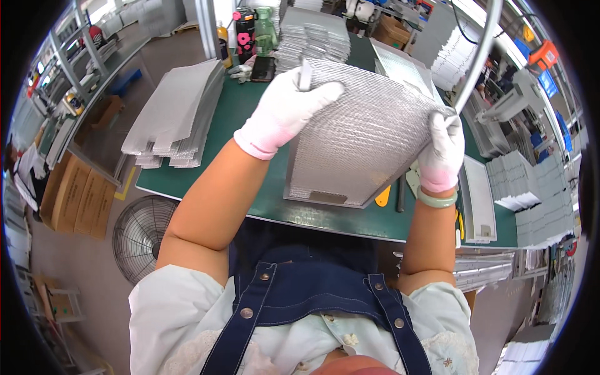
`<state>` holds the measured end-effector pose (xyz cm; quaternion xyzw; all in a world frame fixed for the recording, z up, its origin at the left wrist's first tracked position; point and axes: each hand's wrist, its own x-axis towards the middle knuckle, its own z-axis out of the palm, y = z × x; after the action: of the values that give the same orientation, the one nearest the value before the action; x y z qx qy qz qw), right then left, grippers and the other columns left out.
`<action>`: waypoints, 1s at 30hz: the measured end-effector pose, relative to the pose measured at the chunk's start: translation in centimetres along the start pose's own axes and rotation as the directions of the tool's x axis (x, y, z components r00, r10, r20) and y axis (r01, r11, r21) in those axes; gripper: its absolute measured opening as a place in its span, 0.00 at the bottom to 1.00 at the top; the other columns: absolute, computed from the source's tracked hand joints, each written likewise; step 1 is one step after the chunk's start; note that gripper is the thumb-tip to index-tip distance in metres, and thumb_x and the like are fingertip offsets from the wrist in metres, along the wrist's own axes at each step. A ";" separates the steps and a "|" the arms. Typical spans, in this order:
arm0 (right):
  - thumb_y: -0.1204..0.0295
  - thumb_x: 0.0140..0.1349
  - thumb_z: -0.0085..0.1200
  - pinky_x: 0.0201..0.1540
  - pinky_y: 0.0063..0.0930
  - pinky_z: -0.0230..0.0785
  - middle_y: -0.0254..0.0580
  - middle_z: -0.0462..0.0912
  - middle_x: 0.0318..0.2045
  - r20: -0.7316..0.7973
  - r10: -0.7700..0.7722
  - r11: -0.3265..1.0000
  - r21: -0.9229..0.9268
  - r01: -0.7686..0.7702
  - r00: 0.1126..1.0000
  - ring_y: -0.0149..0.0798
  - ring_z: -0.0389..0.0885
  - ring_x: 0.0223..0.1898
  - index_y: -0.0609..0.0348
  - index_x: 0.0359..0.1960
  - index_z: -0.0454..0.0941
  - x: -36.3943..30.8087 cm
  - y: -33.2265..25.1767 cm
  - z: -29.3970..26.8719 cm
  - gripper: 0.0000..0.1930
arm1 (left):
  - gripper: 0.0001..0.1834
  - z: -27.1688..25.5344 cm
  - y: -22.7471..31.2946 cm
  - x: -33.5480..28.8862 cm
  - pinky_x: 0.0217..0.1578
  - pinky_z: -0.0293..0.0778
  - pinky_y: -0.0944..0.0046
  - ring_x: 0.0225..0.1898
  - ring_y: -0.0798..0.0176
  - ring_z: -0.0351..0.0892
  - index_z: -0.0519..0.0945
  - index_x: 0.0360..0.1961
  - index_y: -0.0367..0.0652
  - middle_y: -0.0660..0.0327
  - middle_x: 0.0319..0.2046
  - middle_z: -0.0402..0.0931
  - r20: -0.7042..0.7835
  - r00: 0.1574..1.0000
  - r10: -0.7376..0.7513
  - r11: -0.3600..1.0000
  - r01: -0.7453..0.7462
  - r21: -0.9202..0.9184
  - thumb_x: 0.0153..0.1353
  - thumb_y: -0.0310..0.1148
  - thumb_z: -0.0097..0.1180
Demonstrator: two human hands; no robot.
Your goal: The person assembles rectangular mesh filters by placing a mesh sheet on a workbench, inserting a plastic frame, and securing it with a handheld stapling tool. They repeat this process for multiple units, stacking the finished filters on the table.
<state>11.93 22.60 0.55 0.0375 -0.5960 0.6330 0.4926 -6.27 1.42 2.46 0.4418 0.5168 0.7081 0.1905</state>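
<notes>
A silvery mesh filter panel in a metal frame is held tilted above the green worktable. My left hand, in a white glove, grips the panel's upper left edge, thumb over the top. My right hand, also gloved, with a pale green bangle at the wrist, pinches the panel's right corner. The panel's lower edge rests near the table's front.
A stack of silvery mesh sheets lies at the left of the table; more stacks sit at the back. Bottles stand behind them. A floor fan and cardboard boxes are at the left. White framed panels lie right.
</notes>
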 end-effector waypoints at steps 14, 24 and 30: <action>0.82 0.57 0.64 0.53 0.21 0.72 0.39 0.81 0.53 0.289 0.001 0.935 -0.339 0.101 0.957 0.28 0.78 0.50 0.65 0.65 0.69 2.8 -3.5 -0.9 0.32 | 0.17 -0.4 -1.1 -0.1 0.45 0.71 0.72 0.41 0.75 0.75 0.79 0.48 0.34 0.65 0.41 0.81 -0.064 0.998 0.022 1.000 -0.021 0.006 0.62 0.33 0.65; 0.81 0.55 0.67 0.46 0.21 0.72 0.39 0.84 0.43 0.407 0.115 0.939 -0.343 0.035 0.906 0.26 0.80 0.42 0.65 0.54 0.77 4.6 -6.6 0.9 0.23 | 0.16 -0.1 -0.1 -0.7 0.50 0.72 0.69 0.44 0.73 0.77 0.79 0.52 0.36 0.64 0.45 0.81 0.006 1.000 -0.024 0.997 0.024 -0.073 0.64 0.29 0.62; 0.81 0.54 0.67 0.45 0.21 0.73 0.38 0.84 0.40 0.546 0.237 0.880 -0.472 0.061 0.803 0.26 0.81 0.41 0.67 0.52 0.78 5.7 -8.5 0.5 0.22 | 0.16 -0.2 -0.6 -1.0 0.50 0.73 0.68 0.45 0.72 0.77 0.78 0.53 0.36 0.64 0.45 0.81 0.001 0.999 0.054 0.996 -0.054 -0.076 0.65 0.29 0.61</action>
<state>14.44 23.88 10.38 0.0835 -0.8542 0.4501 0.2464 -5.98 0.86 1.46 0.4491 0.4773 0.7314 0.1887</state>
